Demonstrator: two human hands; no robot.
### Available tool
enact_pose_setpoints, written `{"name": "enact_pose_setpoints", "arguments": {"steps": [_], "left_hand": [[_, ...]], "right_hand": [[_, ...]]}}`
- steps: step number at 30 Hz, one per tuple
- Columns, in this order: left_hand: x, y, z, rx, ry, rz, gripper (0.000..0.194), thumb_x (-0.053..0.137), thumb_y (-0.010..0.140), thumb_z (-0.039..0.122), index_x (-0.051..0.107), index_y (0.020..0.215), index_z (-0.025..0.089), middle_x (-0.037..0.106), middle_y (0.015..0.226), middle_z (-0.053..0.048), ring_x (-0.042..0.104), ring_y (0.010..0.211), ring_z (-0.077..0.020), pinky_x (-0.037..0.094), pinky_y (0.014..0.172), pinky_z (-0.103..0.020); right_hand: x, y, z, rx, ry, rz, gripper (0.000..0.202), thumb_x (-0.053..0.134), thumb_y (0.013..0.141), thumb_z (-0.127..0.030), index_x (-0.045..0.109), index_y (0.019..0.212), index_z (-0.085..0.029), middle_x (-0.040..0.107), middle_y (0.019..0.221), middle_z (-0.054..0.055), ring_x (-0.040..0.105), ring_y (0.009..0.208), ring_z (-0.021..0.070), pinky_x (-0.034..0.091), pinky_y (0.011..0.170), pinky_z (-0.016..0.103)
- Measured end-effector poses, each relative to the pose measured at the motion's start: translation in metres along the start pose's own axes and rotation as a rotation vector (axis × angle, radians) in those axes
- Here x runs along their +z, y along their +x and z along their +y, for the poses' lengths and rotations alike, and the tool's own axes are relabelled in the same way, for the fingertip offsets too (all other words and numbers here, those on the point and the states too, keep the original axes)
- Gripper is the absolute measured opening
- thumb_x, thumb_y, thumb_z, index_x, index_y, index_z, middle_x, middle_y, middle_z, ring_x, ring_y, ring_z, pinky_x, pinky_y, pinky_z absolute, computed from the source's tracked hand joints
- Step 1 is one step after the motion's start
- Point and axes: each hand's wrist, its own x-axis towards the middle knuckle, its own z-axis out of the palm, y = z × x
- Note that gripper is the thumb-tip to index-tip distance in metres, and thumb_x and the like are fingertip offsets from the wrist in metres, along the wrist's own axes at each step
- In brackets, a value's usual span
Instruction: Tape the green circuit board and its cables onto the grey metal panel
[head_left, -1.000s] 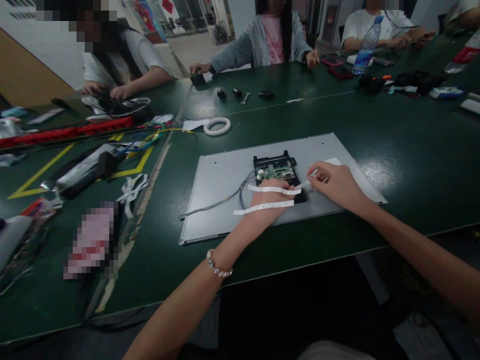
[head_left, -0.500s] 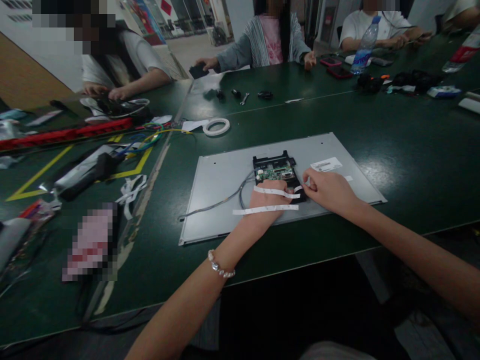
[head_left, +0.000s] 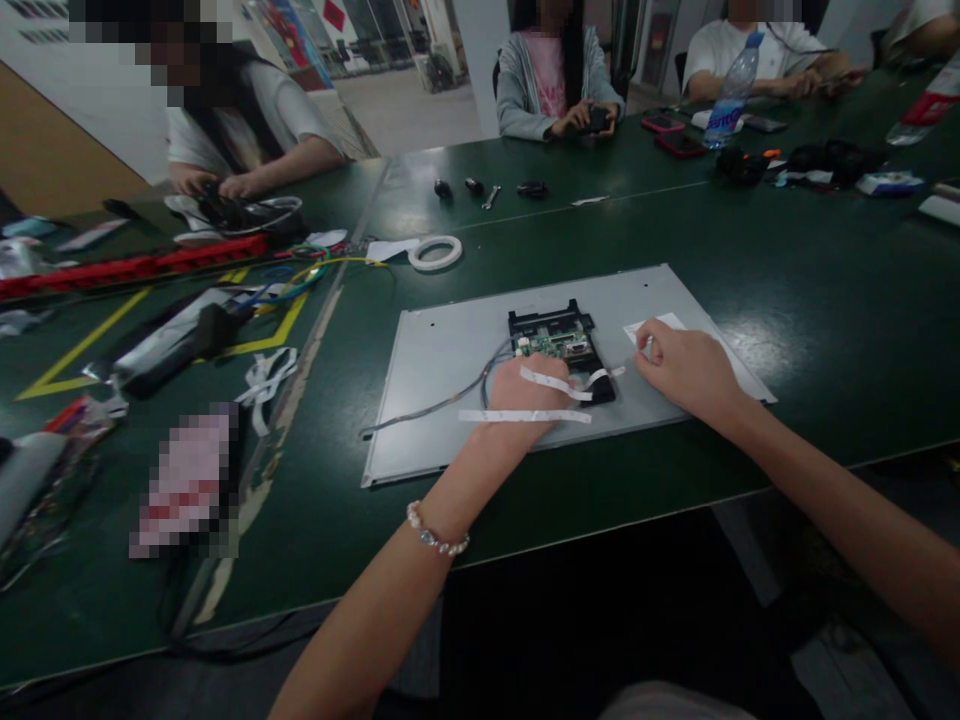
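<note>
A grey metal panel (head_left: 442,350) lies on the green table, with a black frame (head_left: 551,318) and a green circuit board (head_left: 551,345) on it. My left hand (head_left: 529,388) is closed at the frame's lower left; its fingertips are hidden. One white tape strip (head_left: 544,380) crosses the back of this hand, and another (head_left: 525,416) lies over the wrist. A short white strip (head_left: 606,375) stands up at the frame's right edge. My right hand (head_left: 682,365) hovers over the panel's right part, thumb and index finger curled together; anything between them is too small to make out.
A white tape roll (head_left: 436,253) lies behind the panel. Farther back are a small wrench (head_left: 491,196) and black parts. Cables, a red strip (head_left: 135,268) and a pouch-like item (head_left: 184,480) are at the left. Several people sit across the table, beside a bottle (head_left: 731,95).
My right hand has moved right, away from the frame. The short strip's free end now sticks out to the right. Across the table, a person has brought a dark object in to both hands.
</note>
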Motion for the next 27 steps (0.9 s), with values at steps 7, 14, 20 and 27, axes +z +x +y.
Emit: {"name": "enact_pose_setpoints", "arguments": {"steps": [7,14,20,27], "left_hand": [[0.002,-0.004,0.001,0.021,-0.062,0.0,0.024,0.049,0.084,0.022,0.071,0.084,0.011,0.068,0.077,-0.016,0.064,0.078,-0.0253,0.045,0.069,-0.036],[-0.002,-0.004,0.004,0.01,-0.127,0.059,0.026,0.047,0.087,0.023,0.07,0.084,0.011,0.068,0.076,-0.013,0.064,0.077,-0.0219,0.046,0.069,-0.032],[-0.014,-0.007,0.004,-0.045,-0.152,0.084,0.026,0.047,0.087,0.027,0.069,0.083,0.015,0.069,0.075,-0.011,0.064,0.074,-0.0216,0.045,0.065,-0.031],[-0.017,0.001,-0.025,-0.198,-0.07,0.156,0.029,0.045,0.087,0.027,0.07,0.081,0.014,0.069,0.077,-0.012,0.064,0.074,-0.023,0.045,0.065,-0.032]], "right_hand": [[-0.012,-0.004,-0.014,-0.108,0.342,0.093,0.01,0.051,0.084,-0.029,0.053,0.087,-0.02,0.054,0.062,-0.001,0.049,0.055,0.0115,0.034,0.059,0.025],[-0.028,-0.018,-0.052,-0.174,0.679,-0.059,0.02,0.05,0.088,-0.036,0.061,0.088,-0.019,0.063,0.079,0.002,0.055,0.068,0.0115,0.037,0.056,0.022],[-0.035,-0.023,-0.064,-0.141,0.885,-0.259,0.027,0.053,0.087,-0.042,0.064,0.088,-0.018,0.064,0.082,0.002,0.056,0.07,0.0117,0.04,0.06,0.023],[-0.043,-0.012,-0.068,0.008,1.157,-0.195,0.02,0.059,0.081,-0.036,0.061,0.077,-0.016,0.059,0.066,0.0,0.049,0.057,0.0075,0.038,0.053,0.021]]}}
